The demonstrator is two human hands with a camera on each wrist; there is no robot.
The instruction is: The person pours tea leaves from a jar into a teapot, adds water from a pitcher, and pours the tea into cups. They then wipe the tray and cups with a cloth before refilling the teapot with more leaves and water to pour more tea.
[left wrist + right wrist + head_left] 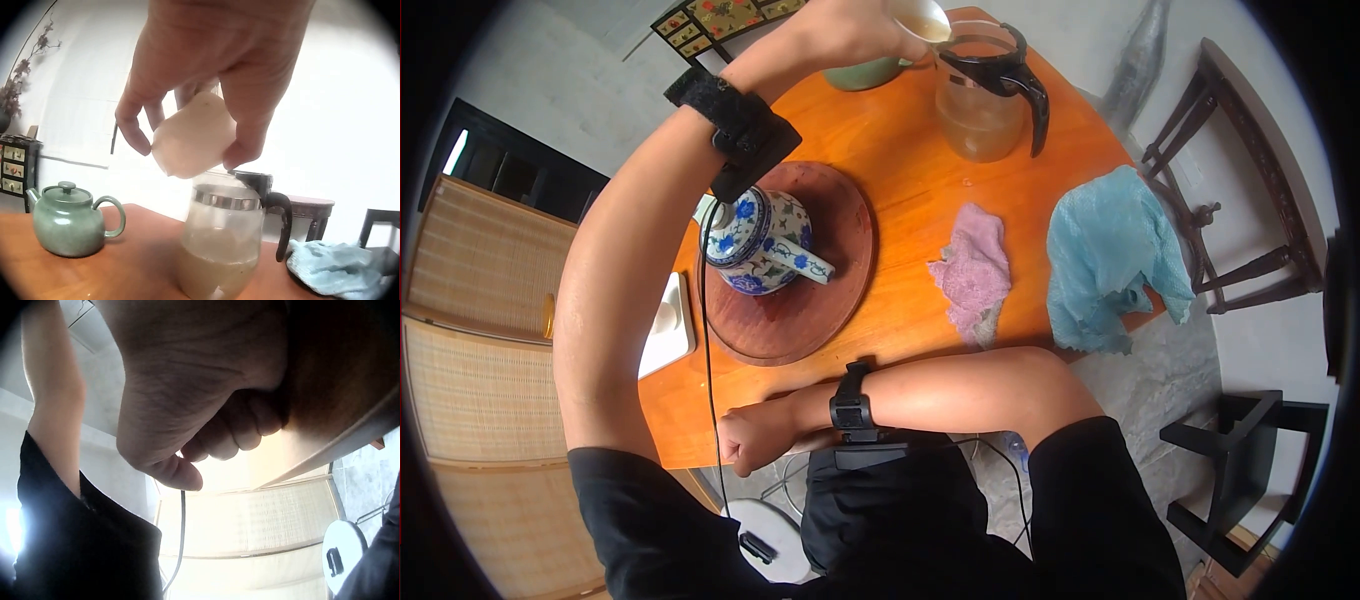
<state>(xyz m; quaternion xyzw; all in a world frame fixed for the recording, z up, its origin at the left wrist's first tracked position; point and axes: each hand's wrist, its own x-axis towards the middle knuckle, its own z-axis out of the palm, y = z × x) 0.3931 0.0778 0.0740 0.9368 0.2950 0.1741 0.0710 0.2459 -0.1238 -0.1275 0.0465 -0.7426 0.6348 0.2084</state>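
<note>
My left hand (850,32) grips a small white cup (195,137) between thumb and fingers. The cup is tipped over the mouth of a glass pitcher (980,125), and pale brownish liquid shows inside the cup in the head view. Cloudy, light brown liquid fills the lower part of the pitcher, which has a black handle (281,219) and a metal band. My right hand (757,437) rests at the near table edge with its fingers curled in and nothing held. A thin black cable (182,531) passes by its thumb.
A blue-and-white teapot (750,245) stands on a round wooden tray (840,290). Behind the left hand sits a green teapot (69,222). A pink cloth (978,260) and a light blue cloth (1100,260) lie on the orange table (900,200). A wooden stool (1270,180) stands at the right.
</note>
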